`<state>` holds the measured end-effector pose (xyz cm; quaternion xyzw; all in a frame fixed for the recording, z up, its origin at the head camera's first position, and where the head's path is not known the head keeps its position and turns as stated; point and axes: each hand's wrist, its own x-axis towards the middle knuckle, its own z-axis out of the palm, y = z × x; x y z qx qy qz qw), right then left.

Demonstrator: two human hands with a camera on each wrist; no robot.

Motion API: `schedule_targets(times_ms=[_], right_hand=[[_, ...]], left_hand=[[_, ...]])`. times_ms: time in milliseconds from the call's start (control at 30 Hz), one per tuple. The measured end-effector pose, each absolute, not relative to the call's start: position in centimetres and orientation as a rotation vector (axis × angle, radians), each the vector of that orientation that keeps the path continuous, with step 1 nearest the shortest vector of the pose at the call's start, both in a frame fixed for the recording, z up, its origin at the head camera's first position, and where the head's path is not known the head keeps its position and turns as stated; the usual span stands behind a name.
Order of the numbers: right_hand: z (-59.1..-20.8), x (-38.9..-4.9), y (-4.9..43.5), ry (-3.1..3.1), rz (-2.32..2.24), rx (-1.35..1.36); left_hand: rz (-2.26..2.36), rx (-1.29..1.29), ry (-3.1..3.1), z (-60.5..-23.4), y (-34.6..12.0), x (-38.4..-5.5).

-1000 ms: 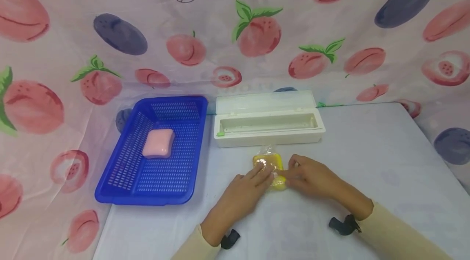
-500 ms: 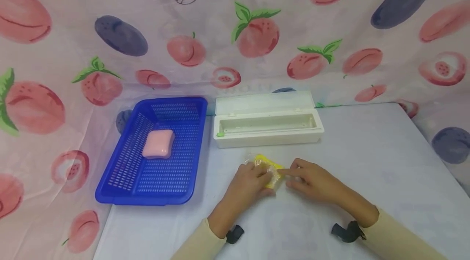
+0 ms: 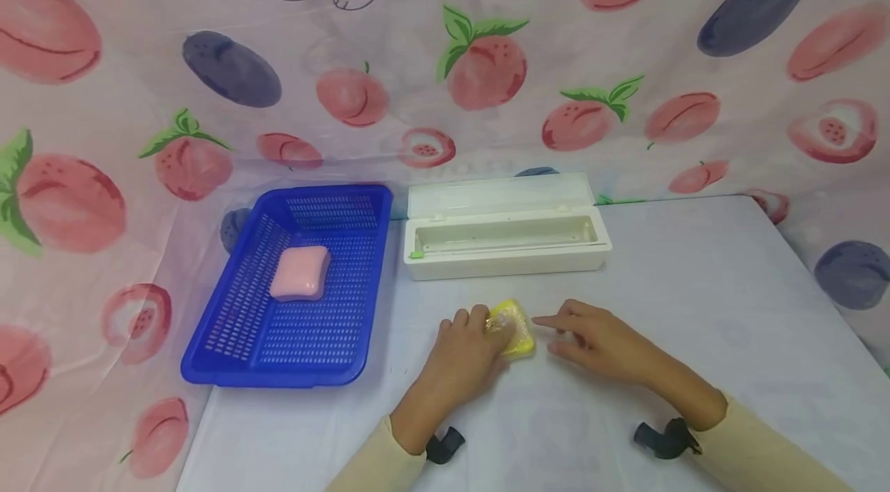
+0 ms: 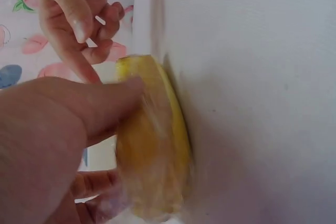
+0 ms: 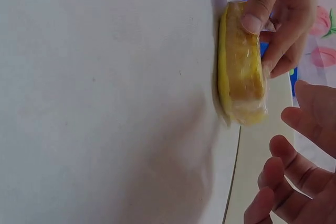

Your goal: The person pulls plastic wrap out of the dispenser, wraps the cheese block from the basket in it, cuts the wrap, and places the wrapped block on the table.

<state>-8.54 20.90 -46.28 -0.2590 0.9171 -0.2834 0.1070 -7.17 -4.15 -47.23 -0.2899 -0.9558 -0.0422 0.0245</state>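
Note:
A yellow block (image 3: 524, 344) with a brownish face, wrapped in clear film, is in front of the white box. My left hand (image 3: 459, 353) grips it from the left; in the left wrist view the thumb lies along the top of the block (image 4: 157, 156) and fingers show on its far side. In the right wrist view the wrapped block (image 5: 241, 72) stands on the table, pinched by the left hand (image 5: 289, 19). My right hand (image 3: 601, 341) hovers just to the right of it, apart from it, index finger pointing toward it and the others loosely bent.
A long white box (image 3: 507, 266), like a cling film dispenser, stands behind the hands with its clear lid (image 3: 501, 197) raised and a green slider on its front edge. To the left is a blue plastic basket (image 3: 313, 364) with a pink rounded square (image 3: 300, 273) inside.
Earlier the block lay with its brownish face up under the flattened left hand, right fingers touching it. The left hand has turned it and now grips it; the right hand has come away slightly.

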Motion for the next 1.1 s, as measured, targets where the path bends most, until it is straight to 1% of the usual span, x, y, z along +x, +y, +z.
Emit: schedule_targets(times_ms=[200, 300, 467, 567, 700, 867, 1000, 1100], right_hand=[[-46.1, -8.5, 20.7, 2.657, -0.843, -0.747], [-46.2, -8.5, 20.6, 2.648, -0.831, -0.739], [-46.3, -8.3, 20.4, 2.623, -0.848, -0.763], [-46.2, -7.7, 19.8, 2.546, -0.895, -0.805], [-46.2, -6.5, 18.5, 2.502, -0.878, -0.960], [-46.5, -5.3, 16.7, 2.616, -0.652, -1.242], [-47.0, -5.0, 15.8, 2.705, -0.469, -1.542], [-47.2, -5.2, 15.5, 2.747, -0.423, -1.696]], left_hand=[[-0.309, -0.892, -3.004, -47.9, -4.5, -7.3], [-0.472, -0.875, -3.050, -48.3, -4.6, -7.4], [-0.883, -0.707, -3.129, -49.0, -4.5, -7.4], [-1.035, -0.649, -3.118, -49.5, -4.5, -7.3], [-1.154, -0.664, -3.092, -49.9, -4.7, -7.3], [-1.284, -0.697, -3.103, -49.7, -5.4, -7.3], [-1.305, -0.758, -3.069, -49.6, -5.7, -7.4], [-1.291, -0.772, -3.043, -49.8, -5.7, -7.4]])
